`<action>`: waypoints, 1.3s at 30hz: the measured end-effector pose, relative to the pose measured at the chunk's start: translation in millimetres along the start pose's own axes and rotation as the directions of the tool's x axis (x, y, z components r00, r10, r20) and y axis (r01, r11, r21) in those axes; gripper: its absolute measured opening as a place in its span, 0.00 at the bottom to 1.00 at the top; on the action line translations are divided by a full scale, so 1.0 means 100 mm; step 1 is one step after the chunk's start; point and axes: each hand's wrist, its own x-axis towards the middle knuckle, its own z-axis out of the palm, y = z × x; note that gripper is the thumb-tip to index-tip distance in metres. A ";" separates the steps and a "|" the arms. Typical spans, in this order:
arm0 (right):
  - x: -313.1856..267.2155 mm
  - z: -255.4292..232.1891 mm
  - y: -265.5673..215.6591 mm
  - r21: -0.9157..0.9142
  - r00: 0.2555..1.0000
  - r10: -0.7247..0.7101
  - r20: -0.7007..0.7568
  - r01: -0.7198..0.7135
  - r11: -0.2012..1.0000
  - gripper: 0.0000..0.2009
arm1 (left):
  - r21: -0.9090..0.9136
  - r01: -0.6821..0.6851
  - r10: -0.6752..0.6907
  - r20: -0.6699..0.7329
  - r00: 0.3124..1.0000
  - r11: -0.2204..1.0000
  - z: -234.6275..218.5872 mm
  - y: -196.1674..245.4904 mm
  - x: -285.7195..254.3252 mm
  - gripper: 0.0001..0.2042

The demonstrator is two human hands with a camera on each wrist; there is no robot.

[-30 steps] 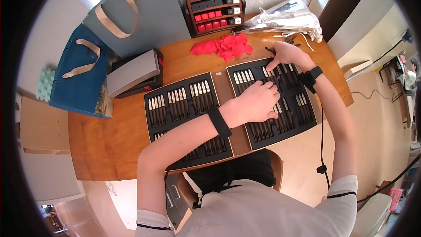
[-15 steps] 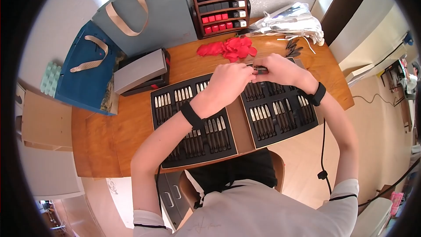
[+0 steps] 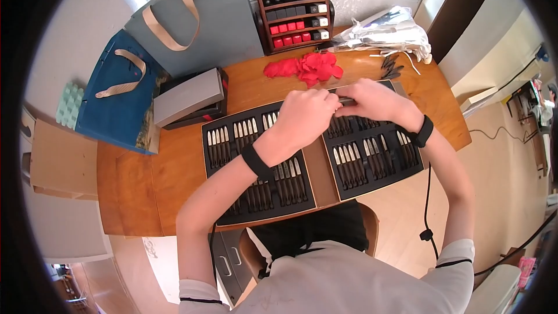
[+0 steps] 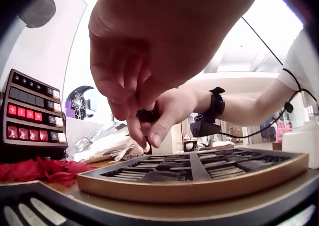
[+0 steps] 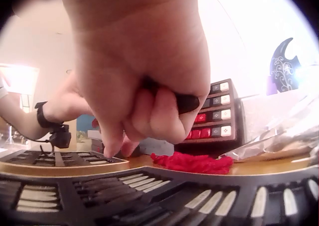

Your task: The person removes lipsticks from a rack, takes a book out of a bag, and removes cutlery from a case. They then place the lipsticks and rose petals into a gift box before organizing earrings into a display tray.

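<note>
My left hand (image 3: 305, 115) and right hand (image 3: 376, 103) meet over the back of an opened black case (image 3: 318, 166). Curled fingers of the right hand grip a slim dark piece (image 5: 188, 104), whose rounded black end sticks out beside them. Left thumb and fingertips pinch at its other end, which the hands mostly hide. Below, both halves of the case hold rows of slim dark-handled pieces (image 3: 349, 166) with pale pointed tips, lying in slots. In the left wrist view, the right thumb points down above the case's light-edged tray (image 4: 199, 190).
Several loose dark slivers (image 3: 392, 68) lie at the back right, near silvery wrapping (image 3: 383, 32). Red petals (image 3: 317, 68) sit behind the case. Farther back stands a wooden rack (image 3: 295, 17). Paper bags (image 3: 197, 17) and a grey-lidded box (image 3: 189, 97) are on the left.
The right hand came from the back right and the left hand from the right tray; they joined over the case's back edge. In the last half second they have barely moved.
</note>
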 end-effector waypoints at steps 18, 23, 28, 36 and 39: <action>-0.23 -0.07 0.51 0.620 0.961 0.220 -0.166 -0.072 0.782 0.12 | 0.120 0.120 -0.123 0.018 0.992 0.986 0.12 0.08 0.09 0.12; -0.23 -0.25 0.39 0.689 0.907 0.414 -0.070 -0.256 0.678 0.09 | -0.043 0.068 -0.057 0.214 0.975 0.997 0.19 0.18 0.10 0.10; -0.27 -0.15 0.59 0.680 0.970 0.235 -0.056 -0.135 0.720 0.07 | -0.181 -0.063 0.139 0.446 0.884 0.981 0.25 0.18 -0.05 0.16; -0.32 0.14 0.64 0.649 0.969 0.245 0.022 -0.200 0.734 0.09 | -0.129 -0.131 0.176 0.450 0.875 0.983 0.25 0.18 -0.22 0.19; -0.30 0.18 0.69 0.570 0.971 0.239 0.019 -0.207 0.795 0.09 | -0.105 -0.121 0.158 0.516 0.842 0.987 0.22 0.21 -0.19 0.20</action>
